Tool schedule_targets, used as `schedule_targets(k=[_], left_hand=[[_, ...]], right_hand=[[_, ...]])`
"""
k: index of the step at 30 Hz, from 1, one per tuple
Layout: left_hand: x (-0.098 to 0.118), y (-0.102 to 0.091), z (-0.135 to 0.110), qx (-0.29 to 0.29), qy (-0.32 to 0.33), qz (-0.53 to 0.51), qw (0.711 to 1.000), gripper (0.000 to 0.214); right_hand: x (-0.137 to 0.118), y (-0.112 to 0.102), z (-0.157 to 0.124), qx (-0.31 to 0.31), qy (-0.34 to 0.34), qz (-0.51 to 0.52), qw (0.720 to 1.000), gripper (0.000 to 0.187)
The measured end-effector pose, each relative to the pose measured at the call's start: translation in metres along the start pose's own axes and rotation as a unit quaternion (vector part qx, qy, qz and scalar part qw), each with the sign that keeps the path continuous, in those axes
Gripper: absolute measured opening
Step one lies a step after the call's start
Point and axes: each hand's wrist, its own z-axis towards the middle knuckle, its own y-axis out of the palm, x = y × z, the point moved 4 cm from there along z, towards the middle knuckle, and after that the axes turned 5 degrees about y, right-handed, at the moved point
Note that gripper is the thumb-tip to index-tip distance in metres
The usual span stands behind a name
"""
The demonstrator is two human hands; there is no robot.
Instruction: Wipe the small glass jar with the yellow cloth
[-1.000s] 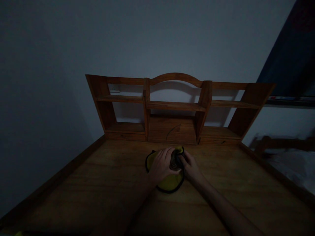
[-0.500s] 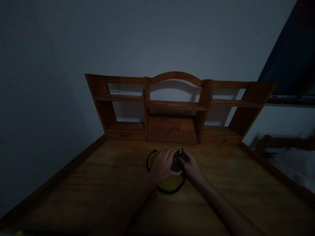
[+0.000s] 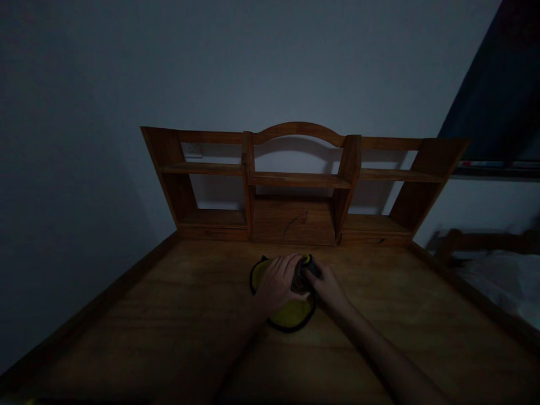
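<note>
A yellow cloth (image 3: 291,316) with a black border lies on the wooden desk, partly under both hands. My left hand (image 3: 276,284) is curled around a small dark, shiny, rounded object (image 3: 299,280) above the cloth. Its exact kind cannot be made out in the dim light. On its right side, my right hand (image 3: 328,286) is closed on a folded-up, dark-edged part of the cloth, pressing it against the object. Fingertips of the right hand are partly hidden behind the fold.
A wooden shelf unit (image 3: 299,181) stands along the back of the desk (image 3: 189,304), against a pale wall. Raised wooden edges run down both sides. A wall socket (image 3: 192,151) shows behind the left shelf. White bedding (image 3: 502,281) lies beyond the right edge.
The view has shifted slightly. Both hands keep nearly the same hold on the dark object and the cloth; the folded part looks slightly turned.
</note>
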Motion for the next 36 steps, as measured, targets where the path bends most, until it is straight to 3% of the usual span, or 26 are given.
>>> schedule_targets(k=[10, 17, 27, 36], left_hand=[[0.000, -0.003, 0.001, 0.011, -0.010, 0.015, 1.000, 0.088], [-0.002, -0.001, 0.000, 0.022, -0.021, 0.019, 0.999, 0.090], [-0.001, -0.002, 0.000, 0.039, -0.023, 0.023, 0.999, 0.086], [-0.002, -0.002, 0.000, 0.012, -0.018, 0.037, 0.999, 0.087]], right_hand=[[0.008, -0.003, -0.003, 0.050, 0.002, -0.038, 0.998, 0.049], [-0.004, 0.000, -0.003, 0.002, -0.031, 0.017, 0.999, 0.039], [-0.009, -0.001, -0.004, 0.001, -0.031, 0.032, 0.999, 0.034], [0.001, 0.000, -0.001, 0.032, -0.016, 0.015, 0.999, 0.037]])
